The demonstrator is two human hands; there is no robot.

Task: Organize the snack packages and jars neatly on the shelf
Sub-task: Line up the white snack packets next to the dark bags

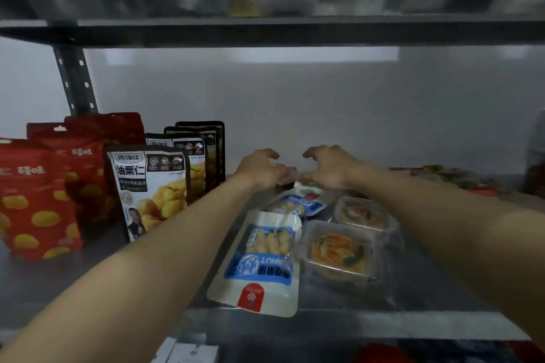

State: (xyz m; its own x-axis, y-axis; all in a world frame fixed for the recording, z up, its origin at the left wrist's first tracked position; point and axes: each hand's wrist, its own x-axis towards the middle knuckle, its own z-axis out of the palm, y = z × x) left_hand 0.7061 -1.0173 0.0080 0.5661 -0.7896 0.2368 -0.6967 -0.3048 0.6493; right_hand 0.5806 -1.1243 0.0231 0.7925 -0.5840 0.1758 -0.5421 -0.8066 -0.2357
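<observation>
Now both my hands reach to the shelf's point(413, 298) far middle, at twelve o'clock: left hand point(261, 169) and right hand point(330, 166) curl half-open over a small packet point(290, 178), whether gripping I cannot tell. It looks light, crinkly and slippery; I'd pinch its edges. Peanut pouches point(265, 262) lie just nearer.

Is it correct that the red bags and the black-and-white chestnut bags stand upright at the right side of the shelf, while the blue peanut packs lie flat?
Not quite. In the head view the red bags and chestnut bags stand upright at the left side of the shelf, not the right. The blue peanut packs do lie flat.
</observation>
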